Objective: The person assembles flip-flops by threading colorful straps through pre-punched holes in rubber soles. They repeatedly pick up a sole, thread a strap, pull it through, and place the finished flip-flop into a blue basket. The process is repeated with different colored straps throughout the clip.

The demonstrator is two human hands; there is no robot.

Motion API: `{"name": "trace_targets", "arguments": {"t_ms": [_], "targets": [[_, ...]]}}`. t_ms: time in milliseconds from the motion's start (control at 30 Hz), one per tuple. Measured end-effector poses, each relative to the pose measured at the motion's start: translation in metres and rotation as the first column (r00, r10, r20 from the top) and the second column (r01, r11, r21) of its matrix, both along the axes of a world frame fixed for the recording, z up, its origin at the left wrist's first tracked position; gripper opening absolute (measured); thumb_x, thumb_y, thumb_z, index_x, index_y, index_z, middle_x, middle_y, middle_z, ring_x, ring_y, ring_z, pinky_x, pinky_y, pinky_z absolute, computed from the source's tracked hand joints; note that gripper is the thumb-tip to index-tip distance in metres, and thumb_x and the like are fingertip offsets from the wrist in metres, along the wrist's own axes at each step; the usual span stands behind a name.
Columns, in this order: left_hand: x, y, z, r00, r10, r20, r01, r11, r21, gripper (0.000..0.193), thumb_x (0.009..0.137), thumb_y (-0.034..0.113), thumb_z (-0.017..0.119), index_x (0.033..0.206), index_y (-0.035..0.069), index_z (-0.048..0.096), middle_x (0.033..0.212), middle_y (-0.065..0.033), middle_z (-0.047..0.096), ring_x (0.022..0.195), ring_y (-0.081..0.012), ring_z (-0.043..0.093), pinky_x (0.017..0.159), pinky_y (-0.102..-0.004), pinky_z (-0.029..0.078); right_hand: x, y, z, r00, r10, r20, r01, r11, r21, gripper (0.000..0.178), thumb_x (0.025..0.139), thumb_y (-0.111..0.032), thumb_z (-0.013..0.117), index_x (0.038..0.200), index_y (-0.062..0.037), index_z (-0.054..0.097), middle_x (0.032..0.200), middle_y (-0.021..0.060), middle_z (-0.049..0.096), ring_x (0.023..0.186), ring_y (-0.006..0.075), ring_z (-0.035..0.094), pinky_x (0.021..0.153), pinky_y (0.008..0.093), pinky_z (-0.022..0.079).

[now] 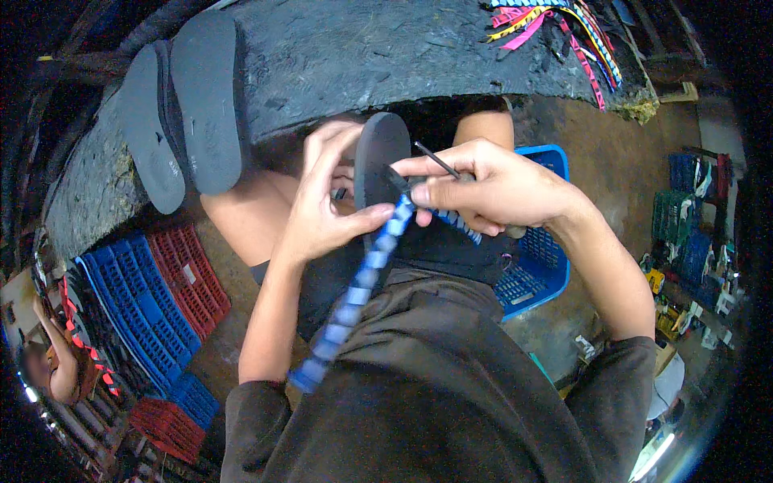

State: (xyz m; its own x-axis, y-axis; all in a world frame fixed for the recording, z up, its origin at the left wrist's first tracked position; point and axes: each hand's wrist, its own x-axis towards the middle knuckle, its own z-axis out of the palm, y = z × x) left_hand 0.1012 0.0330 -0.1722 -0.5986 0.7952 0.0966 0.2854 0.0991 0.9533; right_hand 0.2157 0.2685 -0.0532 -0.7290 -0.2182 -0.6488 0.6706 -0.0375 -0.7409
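Note:
My left hand is closed on a dark grey sandal sole, which stands on edge above my lap. Its thumb rests near the lower part of the sole. On the sole's right side, my right hand pinches a blue-and-white checked strap by its dark end, against the sole. One length of the strap hangs down over my shirt; another shows beneath the right hand. A thin dark rod sticks out between the right hand's fingers. Whether the strap's end enters the sole is hidden.
Two more grey soles lie at the left of the dark, rough-topped bench. Several colourful straps are piled at its right end. A blue basket stands right of my lap. Blue crates and red crates are at left, near another person's arm.

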Motion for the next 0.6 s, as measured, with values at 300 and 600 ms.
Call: {"name": "trace_targets", "arguments": {"t_ms": [300, 600], "targets": [[0.088, -0.020, -0.005, 0.852, 0.202, 0.483, -0.137, 0.977, -0.165, 0.041, 0.101, 0.015, 0.066, 0.136, -0.005, 0.054, 0.126, -0.0123, 0.065, 0.122, -0.0235, 0.058, 0.111, -0.0387, 0.041, -0.003, -0.031, -0.002, 0.991, -0.059, -0.121, 0.061, 0.998, 0.020, 0.027, 0.092, -0.018, 0.081, 0.108, -0.0036, 0.064, 0.078, -0.0006, 0.069, 0.051, 0.0040, 0.054, 0.044, 0.0211, 0.041], [0.025, 0.026, 0.058, 0.436, -0.071, 0.897, -0.374, 0.893, 0.252, 0.035, 0.101, 0.015, 0.063, 0.132, 0.002, 0.054, 0.120, -0.0114, 0.068, 0.106, -0.0217, 0.069, 0.094, -0.0369, 0.057, -0.020, -0.022, -0.009, 0.780, -0.511, -0.360, 0.502, 0.856, -0.127, 0.023, 0.096, -0.010, 0.075, 0.115, -0.0044, 0.064, 0.080, -0.0004, 0.063, 0.064, 0.0059, 0.060, 0.057, 0.0210, 0.047]]}}
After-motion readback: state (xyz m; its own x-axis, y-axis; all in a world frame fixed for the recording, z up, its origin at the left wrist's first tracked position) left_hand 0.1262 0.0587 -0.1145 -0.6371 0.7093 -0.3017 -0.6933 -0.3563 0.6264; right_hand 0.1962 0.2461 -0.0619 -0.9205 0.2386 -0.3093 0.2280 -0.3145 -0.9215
